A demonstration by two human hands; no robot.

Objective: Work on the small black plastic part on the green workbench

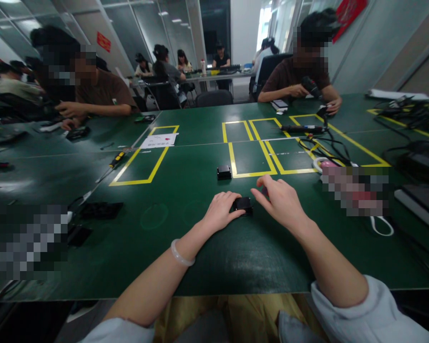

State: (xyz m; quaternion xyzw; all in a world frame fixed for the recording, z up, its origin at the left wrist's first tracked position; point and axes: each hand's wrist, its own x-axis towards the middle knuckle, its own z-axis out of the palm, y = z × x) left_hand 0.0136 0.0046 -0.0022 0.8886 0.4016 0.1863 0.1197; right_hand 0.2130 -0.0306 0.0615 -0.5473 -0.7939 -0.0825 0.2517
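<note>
My left hand (pixel 222 209) lies on the green table (pixel 186 190) with its fingers curled around the left side of a small black box (pixel 243 204). A pale bracelet sits on that wrist. My right hand (pixel 279 199) hovers just right of the box, fingers spread and slightly bent, the fingertips near the box's right edge; whether they touch it is unclear. A second small black box (pixel 224 172) stands a little farther away, beside a yellow-taped square.
Yellow tape rectangles (pixel 252 157) mark the table. Cables and a black tool (pixel 303 129) lie at the right, flat black parts (pixel 100 210) at the left, a screwdriver (pixel 116 159) and a paper (pixel 158 140) farther back. Other people sit across the table.
</note>
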